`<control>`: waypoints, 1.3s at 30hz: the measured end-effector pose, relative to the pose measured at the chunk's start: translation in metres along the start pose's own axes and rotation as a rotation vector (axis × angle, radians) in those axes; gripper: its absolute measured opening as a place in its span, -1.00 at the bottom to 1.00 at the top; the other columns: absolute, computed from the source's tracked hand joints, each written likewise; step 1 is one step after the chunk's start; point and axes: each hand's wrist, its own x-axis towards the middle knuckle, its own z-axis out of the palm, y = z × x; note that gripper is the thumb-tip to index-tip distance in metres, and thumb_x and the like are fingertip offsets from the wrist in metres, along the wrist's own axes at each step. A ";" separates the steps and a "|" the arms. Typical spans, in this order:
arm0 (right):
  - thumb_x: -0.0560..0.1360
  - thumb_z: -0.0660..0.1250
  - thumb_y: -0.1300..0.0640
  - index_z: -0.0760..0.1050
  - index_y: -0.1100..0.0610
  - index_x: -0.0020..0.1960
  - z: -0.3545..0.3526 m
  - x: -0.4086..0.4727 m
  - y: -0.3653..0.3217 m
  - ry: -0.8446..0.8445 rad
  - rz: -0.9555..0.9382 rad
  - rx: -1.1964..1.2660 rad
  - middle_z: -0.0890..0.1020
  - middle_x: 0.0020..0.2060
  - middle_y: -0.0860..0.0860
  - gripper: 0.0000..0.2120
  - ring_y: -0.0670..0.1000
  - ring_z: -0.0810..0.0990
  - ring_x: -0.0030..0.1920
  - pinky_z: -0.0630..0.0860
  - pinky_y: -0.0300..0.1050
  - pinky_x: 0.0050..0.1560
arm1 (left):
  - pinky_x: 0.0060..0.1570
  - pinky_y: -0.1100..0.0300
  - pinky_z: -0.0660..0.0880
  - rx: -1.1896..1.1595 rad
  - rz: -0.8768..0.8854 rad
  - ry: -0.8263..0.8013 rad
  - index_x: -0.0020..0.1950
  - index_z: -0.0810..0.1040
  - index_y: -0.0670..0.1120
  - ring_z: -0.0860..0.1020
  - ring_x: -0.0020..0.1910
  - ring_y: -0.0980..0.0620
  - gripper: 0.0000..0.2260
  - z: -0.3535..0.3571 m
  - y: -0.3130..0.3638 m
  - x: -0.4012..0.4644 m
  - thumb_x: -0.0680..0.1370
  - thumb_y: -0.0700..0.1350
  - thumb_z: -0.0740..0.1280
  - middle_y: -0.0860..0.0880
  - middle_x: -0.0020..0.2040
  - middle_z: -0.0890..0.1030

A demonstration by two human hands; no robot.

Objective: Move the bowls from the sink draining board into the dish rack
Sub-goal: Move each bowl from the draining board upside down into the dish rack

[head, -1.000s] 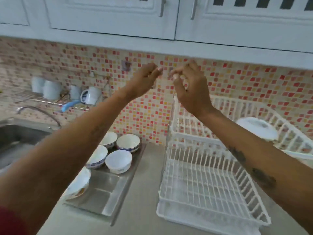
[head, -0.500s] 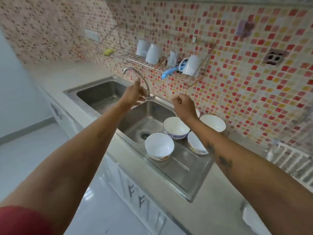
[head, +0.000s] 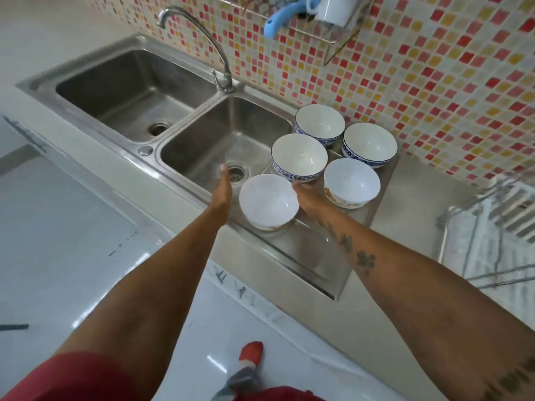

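Observation:
Several bowls stand upright on the steel draining board (head: 314, 257) to the right of the sink. Three at the back have blue patterned sides, such as the one at the middle (head: 298, 156). Two are white, one on the right (head: 351, 182) and the nearest white bowl (head: 268, 200) at the board's front left. My left hand (head: 223, 189) is flat with its fingers apart, just left of the nearest bowl and not touching it. My right hand (head: 310, 203) lies against that bowl's right side, and the bowl hides its fingers. The white dish rack (head: 492, 238) shows at the right edge.
A double steel sink (head: 199, 140) with a curved tap (head: 220, 62) lies left of the bowls. Above, a wall shelf holds a white mug (head: 335, 8) and a blue brush (head: 279, 17). The counter's front edge runs below the board, with white floor beneath it.
The view has swung from the rack down to the sink. Both hands have dropped from tap height to either side of the nearest white bowl.

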 end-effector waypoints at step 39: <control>0.61 0.16 0.06 0.44 0.21 0.28 -0.210 -0.270 -0.125 0.838 -0.924 0.281 0.49 -0.10 -0.24 -0.67 -0.31 0.48 -0.12 0.39 -0.34 -0.10 | -0.16 0.07 0.58 -0.279 0.244 -0.675 0.15 0.52 0.02 0.60 -0.01 -0.09 -0.68 0.188 0.220 -0.223 0.60 0.14 0.08 -0.04 0.06 0.63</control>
